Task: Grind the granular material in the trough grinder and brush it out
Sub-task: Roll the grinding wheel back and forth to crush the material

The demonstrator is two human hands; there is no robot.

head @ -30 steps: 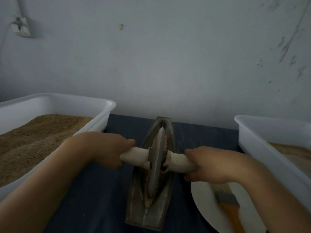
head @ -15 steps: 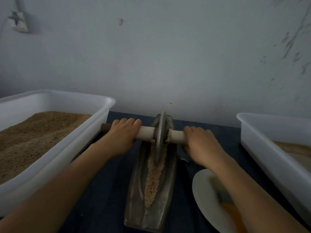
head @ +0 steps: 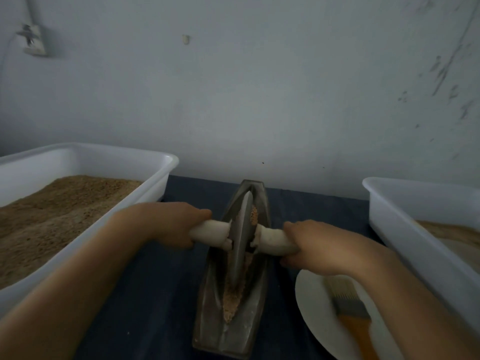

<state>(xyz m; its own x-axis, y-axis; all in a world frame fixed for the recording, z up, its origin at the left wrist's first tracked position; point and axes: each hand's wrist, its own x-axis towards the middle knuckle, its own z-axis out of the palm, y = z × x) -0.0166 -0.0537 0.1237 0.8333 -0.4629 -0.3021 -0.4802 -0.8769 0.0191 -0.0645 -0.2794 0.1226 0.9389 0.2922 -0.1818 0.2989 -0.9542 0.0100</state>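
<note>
A grey metal trough grinder lies lengthwise on the dark table, holding tan granular material along its groove. A metal grinding wheel stands in the middle of the trough on a pale wooden axle. My left hand grips the axle's left end. My right hand grips its right end. A brush with grey bristles and an orange handle lies on a white plate at the lower right, partly under my right forearm.
A white tub holding brown grain stands on the left, close to my left forearm. Another white tub stands on the right. A grey wall rises just behind the trough's far end.
The wheel rolled to the far end of the trough and has come back toward me to the middle. Both hands kept their grip on the axle.
</note>
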